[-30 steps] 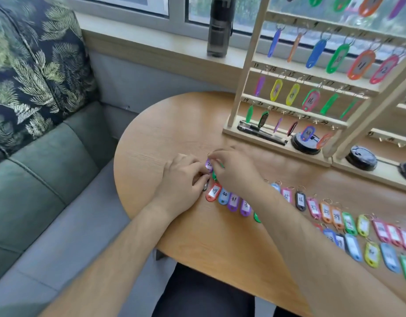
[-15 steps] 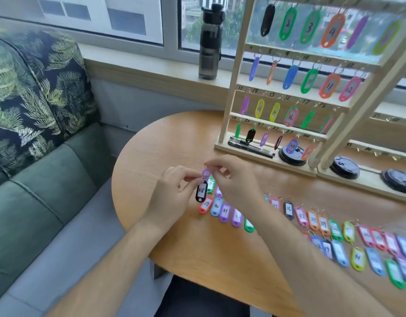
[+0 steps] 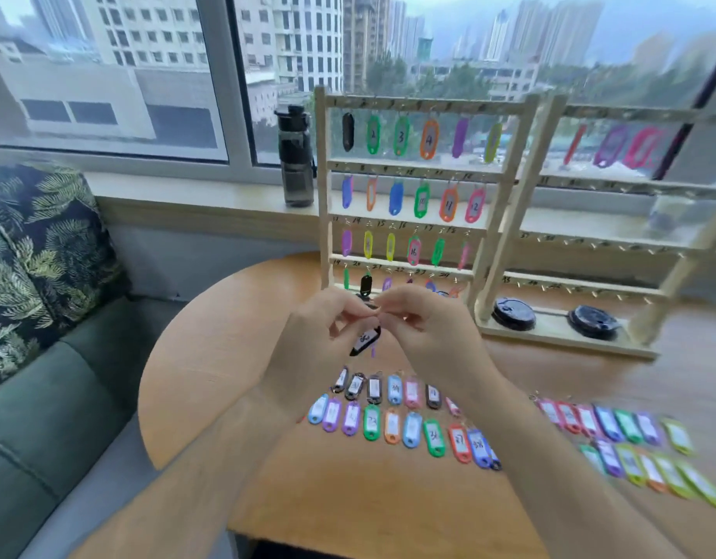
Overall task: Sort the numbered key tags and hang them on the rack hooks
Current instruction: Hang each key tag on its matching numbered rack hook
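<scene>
Okay, both hands are raised over the round wooden table (image 3: 211, 357), in front of the left rack (image 3: 320, 187). The left hand (image 3: 320, 344) has its fingers curled, and thumb and forefinger pinch the top of a black key tag (image 3: 364, 340). The tag hangs tilted below the pinch, label facing the camera, number too blurred to read. The right hand (image 3: 433, 340) is also curled, its fingertips meeting the left's at the same spot and pinching the tag's top end. A sliver of a purple key tag (image 3: 373, 351) shows just behind the black one; I cannot tell which hand holds it.

Hung tags (image 3: 428, 139) in mixed colours fill four rows of the left rack, and the hands partly hide the bottom row. The right rack (image 3: 549, 187) stands just beside it, with a few blurred pink and purple tags on its top bar and two black lids (image 3: 512, 314) on its base.

Loose tags (image 3: 371, 422) lie flat on the table in two rows below the hands; the rows run under the right forearm and on to the right edge.

A dark water bottle (image 3: 295, 155) stands upright on the windowsill, just left of the left rack. A green sofa (image 3: 45, 397) with a leaf-print cushion (image 3: 33, 244) sits left of the table.
</scene>
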